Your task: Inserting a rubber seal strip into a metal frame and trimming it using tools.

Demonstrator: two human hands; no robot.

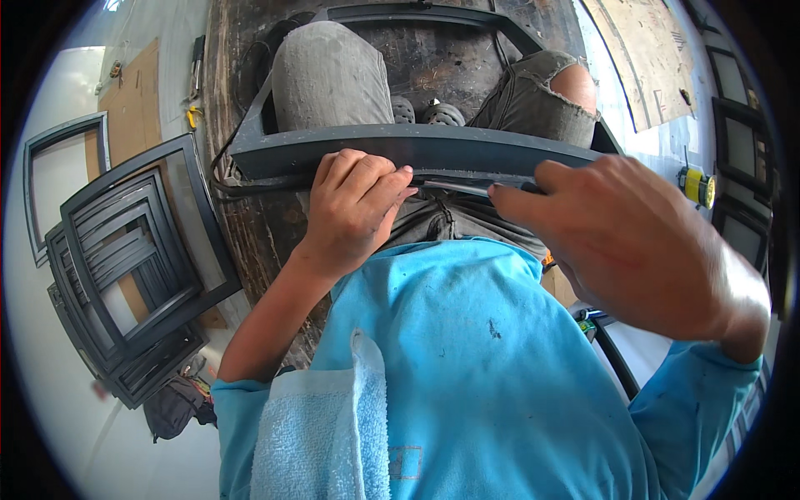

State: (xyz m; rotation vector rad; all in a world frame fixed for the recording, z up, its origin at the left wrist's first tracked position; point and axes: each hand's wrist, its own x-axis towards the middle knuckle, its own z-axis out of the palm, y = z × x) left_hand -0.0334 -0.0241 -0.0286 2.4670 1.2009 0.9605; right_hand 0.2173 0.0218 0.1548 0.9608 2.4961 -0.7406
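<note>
A dark grey window-like frame [433, 140] lies across my lap, its near bar running left to right in front of me. My left hand [354, 196] is closed at this bar's near edge, thumb and fingers pinching where a thin black rubber-like strip [271, 183] runs along it. In my right hand [617, 237] is a screwdriver [454, 186] with a metal shaft and dark handle. Its shaft points left along the bar's edge, with the tip near my left fingertips. My left fingers partly hide the strip there.
Several dark frames [137, 250] are stacked at the left, near a dark bag [175, 407]. A yellow-handled tool [193, 117] is at the far left. On the right are a worn board [646, 58] and a yellow-and-black tape measure [698, 187]. A light blue towel [312, 442] hangs on my shirt.
</note>
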